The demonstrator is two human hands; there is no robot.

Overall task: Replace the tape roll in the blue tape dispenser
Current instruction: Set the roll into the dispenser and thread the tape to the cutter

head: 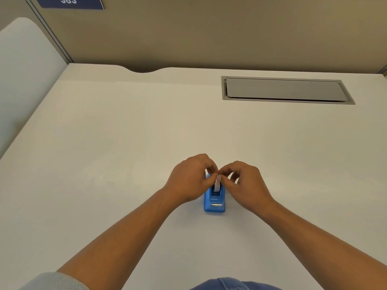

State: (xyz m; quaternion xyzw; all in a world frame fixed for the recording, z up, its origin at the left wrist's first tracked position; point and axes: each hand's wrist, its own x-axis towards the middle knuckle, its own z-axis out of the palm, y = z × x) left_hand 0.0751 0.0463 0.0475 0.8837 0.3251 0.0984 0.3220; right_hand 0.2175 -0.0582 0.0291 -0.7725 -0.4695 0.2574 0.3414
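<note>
The blue tape dispenser [214, 203] stands on the white desk, its metal cutter facing me. A white tape roll [217, 184] sits upright in its slot, only partly visible between my fingers. My left hand [191, 178] and my right hand [246, 183] meet over the dispenser's far end, fingertips pinched on the top of the roll from either side. Both hands hide the back half of the dispenser.
The white desk [125, 153] stretches wide around the dispenser. A grey cable hatch [287, 90] is set into the desk at the back right. A beige partition wall rises behind, with a blue sign [69, 2] at the top left.
</note>
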